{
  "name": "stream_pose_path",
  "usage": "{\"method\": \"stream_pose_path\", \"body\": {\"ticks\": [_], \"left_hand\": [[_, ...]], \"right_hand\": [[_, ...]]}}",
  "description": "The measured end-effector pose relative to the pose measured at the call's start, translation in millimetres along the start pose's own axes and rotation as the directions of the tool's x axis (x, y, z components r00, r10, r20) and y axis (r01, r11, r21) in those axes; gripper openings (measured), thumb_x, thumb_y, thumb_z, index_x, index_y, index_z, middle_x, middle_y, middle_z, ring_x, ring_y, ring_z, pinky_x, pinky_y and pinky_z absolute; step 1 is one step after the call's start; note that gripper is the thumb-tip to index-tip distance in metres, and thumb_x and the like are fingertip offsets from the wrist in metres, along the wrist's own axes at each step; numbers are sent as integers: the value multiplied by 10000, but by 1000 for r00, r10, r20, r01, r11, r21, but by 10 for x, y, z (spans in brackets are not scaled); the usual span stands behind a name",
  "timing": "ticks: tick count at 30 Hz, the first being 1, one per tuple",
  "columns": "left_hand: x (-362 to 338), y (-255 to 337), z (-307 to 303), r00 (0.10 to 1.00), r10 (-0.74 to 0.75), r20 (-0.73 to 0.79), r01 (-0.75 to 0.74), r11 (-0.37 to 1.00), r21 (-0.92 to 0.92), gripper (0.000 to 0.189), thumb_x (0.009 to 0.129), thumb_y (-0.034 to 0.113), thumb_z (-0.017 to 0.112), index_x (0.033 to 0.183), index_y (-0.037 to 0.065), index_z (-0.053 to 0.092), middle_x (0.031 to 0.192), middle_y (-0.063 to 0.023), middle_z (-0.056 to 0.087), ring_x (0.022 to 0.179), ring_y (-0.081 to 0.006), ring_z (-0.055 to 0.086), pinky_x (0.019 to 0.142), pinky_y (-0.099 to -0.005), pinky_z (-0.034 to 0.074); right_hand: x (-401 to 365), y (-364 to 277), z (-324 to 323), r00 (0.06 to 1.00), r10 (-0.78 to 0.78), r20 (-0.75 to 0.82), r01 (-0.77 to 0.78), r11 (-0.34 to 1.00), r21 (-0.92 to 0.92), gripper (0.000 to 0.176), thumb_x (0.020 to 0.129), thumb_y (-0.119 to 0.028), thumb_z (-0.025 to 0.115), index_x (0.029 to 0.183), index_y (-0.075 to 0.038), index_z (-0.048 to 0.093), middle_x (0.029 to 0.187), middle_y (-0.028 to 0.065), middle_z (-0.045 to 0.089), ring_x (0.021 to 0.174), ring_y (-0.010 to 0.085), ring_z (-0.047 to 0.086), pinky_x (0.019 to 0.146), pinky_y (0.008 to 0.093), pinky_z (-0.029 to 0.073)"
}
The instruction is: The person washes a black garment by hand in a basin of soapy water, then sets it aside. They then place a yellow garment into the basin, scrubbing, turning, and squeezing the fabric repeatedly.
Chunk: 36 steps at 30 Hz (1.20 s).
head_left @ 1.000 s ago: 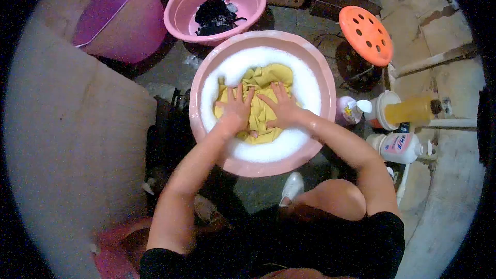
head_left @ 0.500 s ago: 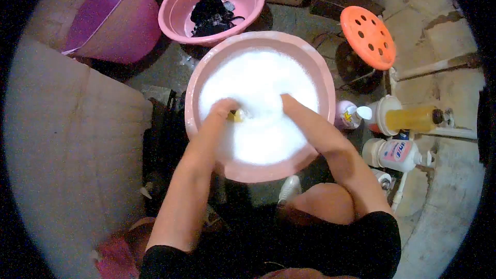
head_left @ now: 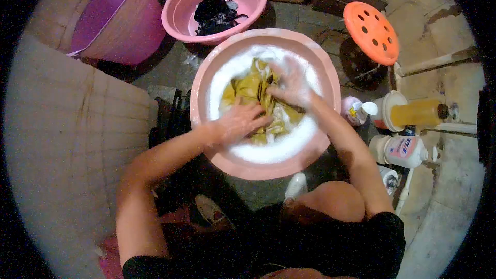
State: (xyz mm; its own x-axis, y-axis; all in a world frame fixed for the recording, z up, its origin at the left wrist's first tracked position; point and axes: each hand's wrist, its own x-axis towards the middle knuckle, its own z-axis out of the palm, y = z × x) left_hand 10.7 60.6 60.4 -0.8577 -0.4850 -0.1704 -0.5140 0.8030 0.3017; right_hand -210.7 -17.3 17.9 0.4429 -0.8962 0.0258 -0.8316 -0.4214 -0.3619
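A yellow-green cloth lies bunched on white suds in a large pink basin. My left hand rests on the cloth's lower left part, palm down with its fingers spread. On the upper right side, my right hand touches the cloth; motion blurs it, and whether its fingers grip the fabric is unclear.
Behind stands a smaller pink basin with dark cloth. A purple tub is at the upper left, an orange stool at the upper right. Bottles, including a white one, line the right side.
The yellow-green cloth, mostly under the suds before, now shows on top. Both hands have come up out of the foam, and my left forearm has swung outward to the left.
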Motion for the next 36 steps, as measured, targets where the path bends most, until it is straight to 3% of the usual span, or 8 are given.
{"method": "stream_pose_path", "body": {"ticks": [7,10,12,17,25,29,31,36], "left_hand": [[316,-230,815,718,-682,-139,657,730,-188,948,664,413,775,1382,31,288,1456,-227,204,1308,-383,286,1021,-522,319],[464,-593,1042,718,-358,597,588,771,-244,485,791,338,650,1126,-5,578,1222,-221,532,1123,-347,521,924,-422,436],[297,-902,1571,988,-152,1,149,973,-174,269,856,233,511,843,22,678,910,-191,661,887,-328,634,809,-393,491],[319,-1235,1587,716,-690,101,667,636,-388,208,821,168,507,828,39,671,872,-200,648,840,-326,636,745,-411,503],[344,-357,-198,711,-649,-271,612,761,-217,162,784,123,533,898,45,618,898,-197,608,859,-332,612,724,-450,494],[156,-237,-160,957,-189,-218,209,975,71,293,788,142,560,1053,30,509,1039,-154,545,978,-302,567,750,-455,496],[106,-168,-83,985,-136,-104,131,990,-56,381,777,164,577,1120,28,480,1152,-165,490,1065,-303,520,799,-482,477],[93,-161,103,946,-211,-245,230,972,52,694,756,129,602,1368,16,295,1483,-197,147,1352,-338,233,903,-639,353]], "right_hand": [[-229,-202,1031,833,30,553,150,949,-278,600,895,-470,429,1379,-119,372,1343,265,381,1279,431,301,1069,512,219],[-138,377,1915,595,-59,802,411,880,-240,550,896,-461,436,1316,-106,455,1252,245,487,1210,399,406,1044,485,267],[-79,307,1467,600,-19,800,309,928,-210,532,889,-448,459,1290,-100,465,1233,238,499,1184,389,428,1021,481,290],[383,251,948,725,58,687,-18,998,-65,487,871,-415,516,1226,-84,490,1186,223,529,1118,364,484,964,471,347],[298,-217,-167,971,232,55,-214,744,633,464,838,-444,580,1136,-91,535,1155,211,555,1027,340,552,865,457,426],[119,-76,-659,909,248,335,-404,720,564,564,825,-511,562,1201,-94,510,1167,210,554,1070,352,527,924,477,383],[15,-131,-673,990,110,84,-107,993,-43,690,800,-552,569,1321,-125,420,1247,240,487,1150,385,465,987,516,303],[-502,-355,591,921,148,360,-157,988,-4,936,808,-446,598,1420,38,79,1416,360,84,1321,496,147,1080,568,164]]}}
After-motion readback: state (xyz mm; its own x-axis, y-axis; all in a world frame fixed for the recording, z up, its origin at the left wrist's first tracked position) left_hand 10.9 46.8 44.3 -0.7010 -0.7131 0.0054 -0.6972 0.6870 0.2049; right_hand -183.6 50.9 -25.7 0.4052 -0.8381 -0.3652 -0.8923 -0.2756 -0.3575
